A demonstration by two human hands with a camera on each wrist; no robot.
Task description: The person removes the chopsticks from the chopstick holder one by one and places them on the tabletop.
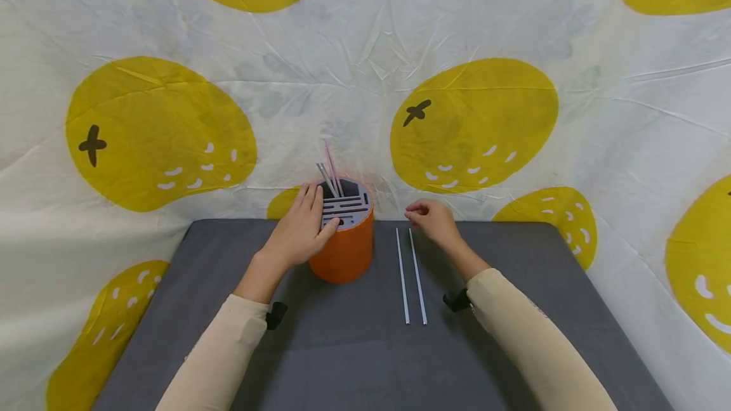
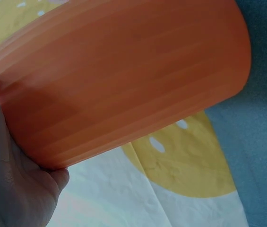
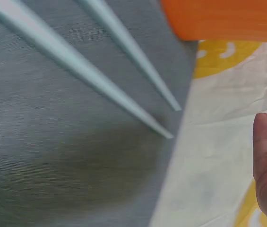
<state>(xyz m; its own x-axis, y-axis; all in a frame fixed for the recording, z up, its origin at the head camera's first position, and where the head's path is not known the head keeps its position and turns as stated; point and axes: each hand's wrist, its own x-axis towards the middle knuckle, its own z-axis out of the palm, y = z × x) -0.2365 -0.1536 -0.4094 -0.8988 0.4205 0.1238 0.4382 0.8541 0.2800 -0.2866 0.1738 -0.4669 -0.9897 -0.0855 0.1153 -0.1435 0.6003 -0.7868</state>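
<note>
1. Resting straight-fingered on the far orange holder (image 1: 342,255): left hand (image 1: 298,226).
2. Hovering loosely curled: right hand (image 1: 434,221), near the far ends of two silver sticks (image 1: 402,278), right of the holder.

You can read no words, labels, brands or numbers in any of your three views. The nearest thing to signs before you is the pair of dark cross-shaped marks (image 1: 92,145) printed on two rounded yellow fruit figures (image 1: 171,119) of the creased white hanging sheet (image 1: 365,37); neither spells anything.
</note>
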